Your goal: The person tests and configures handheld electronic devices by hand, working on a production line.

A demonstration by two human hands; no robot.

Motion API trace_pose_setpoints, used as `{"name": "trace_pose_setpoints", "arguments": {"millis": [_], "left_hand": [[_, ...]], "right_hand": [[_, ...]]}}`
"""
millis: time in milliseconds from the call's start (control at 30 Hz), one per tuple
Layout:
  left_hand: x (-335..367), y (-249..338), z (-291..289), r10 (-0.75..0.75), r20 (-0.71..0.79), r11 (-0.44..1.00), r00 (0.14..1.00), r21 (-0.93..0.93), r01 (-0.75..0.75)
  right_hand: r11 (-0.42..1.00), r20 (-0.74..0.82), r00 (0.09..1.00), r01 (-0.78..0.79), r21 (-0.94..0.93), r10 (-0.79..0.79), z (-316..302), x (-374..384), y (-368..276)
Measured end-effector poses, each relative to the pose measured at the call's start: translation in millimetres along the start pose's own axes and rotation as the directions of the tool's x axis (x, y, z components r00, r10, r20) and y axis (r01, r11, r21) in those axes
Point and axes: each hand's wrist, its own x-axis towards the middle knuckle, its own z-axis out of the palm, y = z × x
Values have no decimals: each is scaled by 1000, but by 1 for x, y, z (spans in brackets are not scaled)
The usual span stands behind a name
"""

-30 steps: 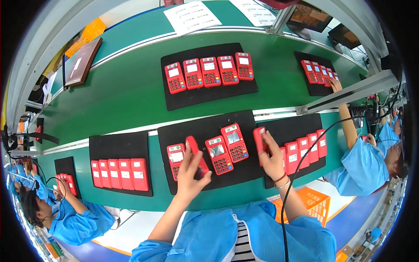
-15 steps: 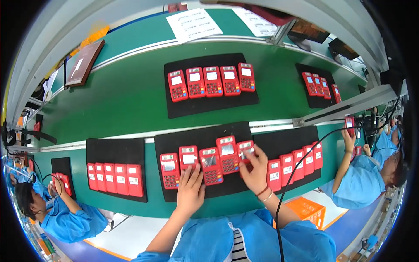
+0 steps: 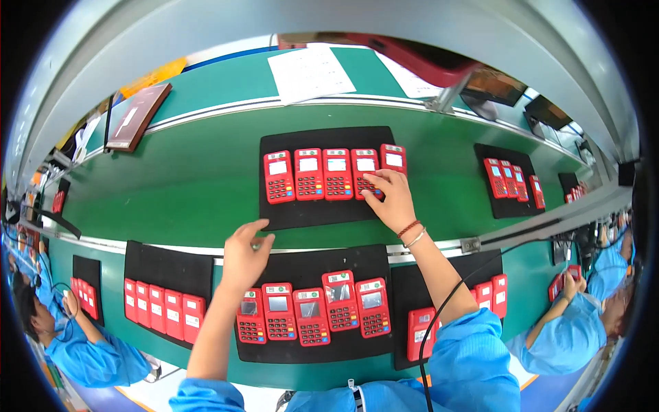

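Observation:
My right hand is over the far black mat, its thumb and fingers apart at the keypad of a red card payment terminal. Contact with the keys is hard to make out. That terminal stands in a row of several with lit white screens; the rightmost one is partly behind my hand. My left hand hovers empty near the mat's front left corner, thumb and fingers apart. Below, on the near mat, lie several more terminals with grey screens, face up and slightly uneven.
Face-down red terminals lie on mats to the left and right. A black cable hangs across my right arm. Papers and a brown folder rest on the back ledge. Co-workers sit at both sides.
Both hands have left the near row and reached forward, the right to the far row, the left to that mat's front corner. White covering on a near terminal's screen no longer shows.

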Motion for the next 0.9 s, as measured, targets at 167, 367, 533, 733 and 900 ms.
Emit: {"name": "trace_pose_setpoints", "arguments": {"millis": [167, 367, 533, 733, 900], "left_hand": [[30, -4, -37, -105, 532, 893, 840, -321, 315], [79, -31, 10, -75, 84, 997, 994, 11, 74], [117, -45, 54, -128, -19, 988, 992, -95, 125], [121, -36, 63, -19, -5, 1000, 1000, -25, 19], [123, -29, 62, -18, 6, 999, 1000, -49, 18]], "right_hand": [[849, 80, 959, -278, 450, 272, 23, 33, -12], [883, 299, 935, -296, 364, 190, 45, 58, -38], [878, 457, 866, -369, 305, 205, 52, 65, -34], [877, 444, 860, -398, 271, 253, 48, 63, -28], [710, 443, 790, -593, 380, 424, 40, 69, -37]]}}
